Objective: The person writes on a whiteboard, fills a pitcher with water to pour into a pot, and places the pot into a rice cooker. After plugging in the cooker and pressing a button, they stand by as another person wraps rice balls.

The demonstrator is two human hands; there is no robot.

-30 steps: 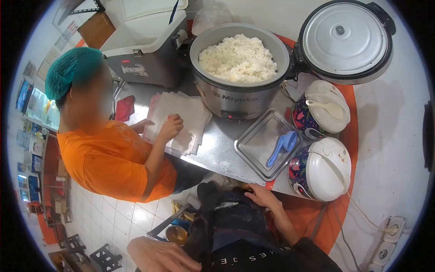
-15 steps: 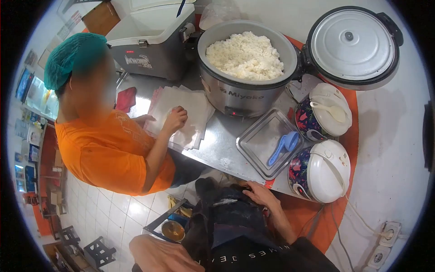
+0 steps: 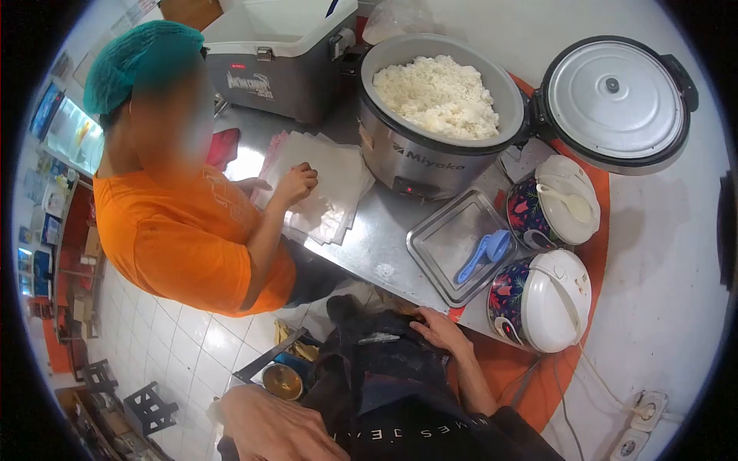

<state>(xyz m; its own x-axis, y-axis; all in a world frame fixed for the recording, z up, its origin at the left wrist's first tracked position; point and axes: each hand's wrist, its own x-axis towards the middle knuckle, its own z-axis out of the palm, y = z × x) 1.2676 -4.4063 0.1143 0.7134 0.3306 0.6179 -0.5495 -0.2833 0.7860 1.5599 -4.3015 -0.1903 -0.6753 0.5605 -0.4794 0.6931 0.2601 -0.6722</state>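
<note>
My right hand (image 3: 442, 332) lies against the front of my black apron (image 3: 407, 357), just below the table's front edge. Its fingers are stretched out and a little apart, with nothing in them. Close to the camera at the lower left is the back of my left hand (image 3: 277, 426), its fingers hidden. Nearest the right hand on the steel table (image 3: 377, 265) is a rectangular metal tray (image 3: 430, 246) holding a blue scoop (image 3: 484, 255). Behind the tray stands a large Miyako rice cooker (image 3: 430, 165), uncovered and full of white rice (image 3: 438, 96).
A co-worker in an orange shirt (image 3: 177, 238) stands at left, hands on stacked wrapping sheets (image 3: 338, 177). Two flowered cookers (image 3: 557, 303) stand right, one bearing a white paddle (image 3: 565, 201). A grey cooler (image 3: 261, 84) is behind; a metal bowl (image 3: 283, 382) sits low beside me.
The view has shifted slightly, so the table items appear farther right and the co-worker higher. My left hand shows a little more to the right; my right hand stays at the apron.
</note>
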